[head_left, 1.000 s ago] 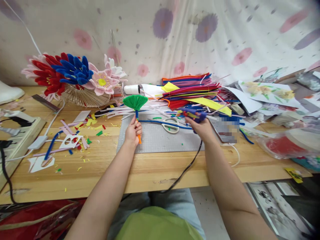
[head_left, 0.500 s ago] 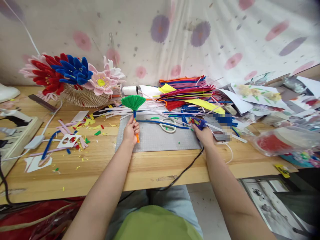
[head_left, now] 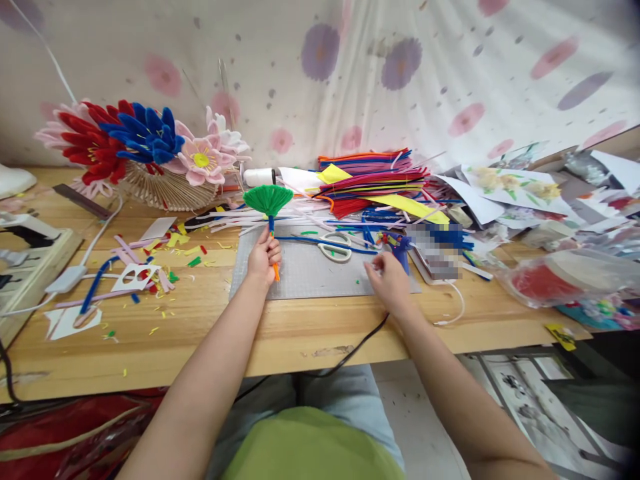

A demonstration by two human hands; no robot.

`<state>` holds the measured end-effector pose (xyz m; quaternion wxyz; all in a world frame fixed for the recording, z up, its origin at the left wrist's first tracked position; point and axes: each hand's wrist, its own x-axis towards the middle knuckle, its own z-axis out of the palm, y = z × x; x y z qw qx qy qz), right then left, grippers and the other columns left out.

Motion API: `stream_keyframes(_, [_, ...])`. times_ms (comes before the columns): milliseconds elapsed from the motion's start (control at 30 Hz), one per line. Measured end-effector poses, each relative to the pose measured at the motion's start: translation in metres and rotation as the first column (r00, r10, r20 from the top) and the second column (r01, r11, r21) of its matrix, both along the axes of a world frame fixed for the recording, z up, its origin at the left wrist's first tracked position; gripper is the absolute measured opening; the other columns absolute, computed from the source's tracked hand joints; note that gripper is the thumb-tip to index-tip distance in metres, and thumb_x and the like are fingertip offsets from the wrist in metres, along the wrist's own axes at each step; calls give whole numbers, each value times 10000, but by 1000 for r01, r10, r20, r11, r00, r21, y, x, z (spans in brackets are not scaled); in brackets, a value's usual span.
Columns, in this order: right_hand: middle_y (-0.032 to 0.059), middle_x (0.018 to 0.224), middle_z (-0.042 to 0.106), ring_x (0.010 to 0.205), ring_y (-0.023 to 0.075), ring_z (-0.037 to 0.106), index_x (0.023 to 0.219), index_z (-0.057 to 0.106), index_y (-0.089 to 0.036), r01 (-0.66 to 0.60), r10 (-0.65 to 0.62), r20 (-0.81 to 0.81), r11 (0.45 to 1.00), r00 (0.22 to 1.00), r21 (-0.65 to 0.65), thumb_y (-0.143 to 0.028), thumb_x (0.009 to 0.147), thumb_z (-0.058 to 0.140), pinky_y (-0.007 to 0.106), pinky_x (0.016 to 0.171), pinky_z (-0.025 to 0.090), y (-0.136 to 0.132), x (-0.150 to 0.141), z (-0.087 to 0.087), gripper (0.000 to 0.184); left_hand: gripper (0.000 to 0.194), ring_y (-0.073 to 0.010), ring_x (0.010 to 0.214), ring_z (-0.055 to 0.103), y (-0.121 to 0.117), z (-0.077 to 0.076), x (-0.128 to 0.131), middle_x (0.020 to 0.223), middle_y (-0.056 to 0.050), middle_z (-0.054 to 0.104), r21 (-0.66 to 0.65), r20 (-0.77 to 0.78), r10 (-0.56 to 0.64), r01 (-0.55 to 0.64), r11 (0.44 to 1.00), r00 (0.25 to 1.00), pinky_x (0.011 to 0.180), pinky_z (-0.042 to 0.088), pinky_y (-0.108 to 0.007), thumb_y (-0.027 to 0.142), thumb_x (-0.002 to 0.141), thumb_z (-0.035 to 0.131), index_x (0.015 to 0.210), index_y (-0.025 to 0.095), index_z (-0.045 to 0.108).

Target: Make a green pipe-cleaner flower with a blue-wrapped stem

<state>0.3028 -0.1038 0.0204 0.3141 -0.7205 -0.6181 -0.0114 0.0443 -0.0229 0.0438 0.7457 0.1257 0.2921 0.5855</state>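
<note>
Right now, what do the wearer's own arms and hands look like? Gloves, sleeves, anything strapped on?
Left hand and right hand: bare, no gloves. Left forearm and right forearm: uncovered, no sleeve in view. No watch, bracelet or cable on either wrist. Nail detail is too small to tell.
</note>
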Motion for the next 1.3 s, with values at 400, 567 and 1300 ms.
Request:
stream_keyframes(400, [92, 935, 630, 929, 229, 490, 979, 632, -181, -540, 554, 202, 832, 808, -126, -237, 796, 533, 367, 857, 366, 124, -105, -4, 215, 411, -6, 322, 203, 1, 0, -5, 498, 79, 260, 7, 22, -1, 1, 1000, 1000, 302, 95, -81, -20, 790, 331, 1060, 197, 552])
stream_keyframes(567, [95, 981, 620, 937, 215, 531, 1021, 616, -185, -375, 374, 22, 923, 927, 87, -256, 865, 396, 326, 815, 404, 115, -97, -6, 278, 388, -8, 324, 201, 3, 0, -5, 500, 76, 264, -2, 27, -6, 7, 1000, 1000, 298, 95, -78, 0, 797, 334, 1056, 194, 550])
stream_keyframes(1300, [40, 848, 631, 759, 150, 572, 1060, 555, -209, -545, 564, -133, 824, 815, 152, -332, 899, 297, 246, 692, 419, 91, -116, 3, 328, 177, -8, 376, 235, -2, 0, -10, 544, 52, 312, 47, 247, -207, 201, 978, 947, 294, 134, -76, 82, 862, 384, 910, 132, 547])
